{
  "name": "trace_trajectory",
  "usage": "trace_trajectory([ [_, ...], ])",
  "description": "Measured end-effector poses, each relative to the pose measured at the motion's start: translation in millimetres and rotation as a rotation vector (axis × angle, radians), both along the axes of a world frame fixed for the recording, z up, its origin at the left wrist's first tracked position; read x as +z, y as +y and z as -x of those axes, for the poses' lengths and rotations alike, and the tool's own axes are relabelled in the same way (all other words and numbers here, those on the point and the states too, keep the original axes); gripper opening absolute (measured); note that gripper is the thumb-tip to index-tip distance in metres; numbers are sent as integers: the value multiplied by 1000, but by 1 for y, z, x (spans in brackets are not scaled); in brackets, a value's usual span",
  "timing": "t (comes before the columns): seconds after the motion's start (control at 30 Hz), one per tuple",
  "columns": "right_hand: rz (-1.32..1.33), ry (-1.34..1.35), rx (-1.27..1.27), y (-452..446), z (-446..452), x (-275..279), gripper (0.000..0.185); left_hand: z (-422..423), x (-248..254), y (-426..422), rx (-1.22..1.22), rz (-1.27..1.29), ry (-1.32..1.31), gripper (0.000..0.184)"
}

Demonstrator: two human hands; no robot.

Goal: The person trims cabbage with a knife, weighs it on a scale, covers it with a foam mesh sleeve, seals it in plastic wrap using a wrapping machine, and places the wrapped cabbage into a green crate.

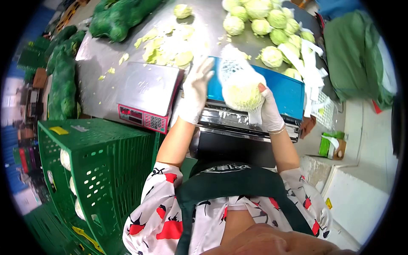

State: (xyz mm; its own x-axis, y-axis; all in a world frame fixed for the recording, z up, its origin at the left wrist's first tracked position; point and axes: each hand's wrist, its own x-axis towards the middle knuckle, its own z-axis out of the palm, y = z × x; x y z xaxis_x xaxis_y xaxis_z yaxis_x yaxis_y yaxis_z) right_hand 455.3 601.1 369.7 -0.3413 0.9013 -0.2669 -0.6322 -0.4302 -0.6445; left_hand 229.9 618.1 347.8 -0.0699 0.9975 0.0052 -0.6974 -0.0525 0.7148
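Observation:
My right hand (pixel 270 111), in a white glove with the thumb tip uncovered, grips a round pale-green cabbage (pixel 242 91) in a white mesh net. The net's loose end (pixel 231 59) stretches away from the cabbage toward the back. My left hand (pixel 197 87), also gloved, is raised left of the cabbage with its fingers stretched out and nothing in it. Below the hands lies a wrapping machine (pixel 229 117) with a blue plate (pixel 278 91). Beside my left hand is a scale (pixel 148 89) with a red display panel; only small leaf scraps lie on it.
Several cabbages (pixel 276 19) are piled at the back right, near white net strips (pixel 312 80). Loose leaves (pixel 168 44) and a green net sack (pixel 121 19) lie on the metal table (pixel 100 55). Green crates (pixel 102 157) stand at left, with pale round produce inside.

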Motion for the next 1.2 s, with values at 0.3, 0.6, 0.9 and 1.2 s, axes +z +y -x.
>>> trace_trajectory([
  [0.3, -344, -1124, -414, -30, -42, -56, 56, -101, -7, -15, -312, -243, 1181, 75],
  [0.6, -483, -1788, -571, -92, -121, -49, 53, -4, -15, -65, 227, -164, 1878, 73],
  [0.9, -332, -1612, -382, -114, -133, -89, 28, -16, -66, -112, -8, 165, 1480, 53],
  [1.2, -823, -502, 217, -145, -222, 64, 36, 39, 79, -128, -668, -228, 441, 34],
])
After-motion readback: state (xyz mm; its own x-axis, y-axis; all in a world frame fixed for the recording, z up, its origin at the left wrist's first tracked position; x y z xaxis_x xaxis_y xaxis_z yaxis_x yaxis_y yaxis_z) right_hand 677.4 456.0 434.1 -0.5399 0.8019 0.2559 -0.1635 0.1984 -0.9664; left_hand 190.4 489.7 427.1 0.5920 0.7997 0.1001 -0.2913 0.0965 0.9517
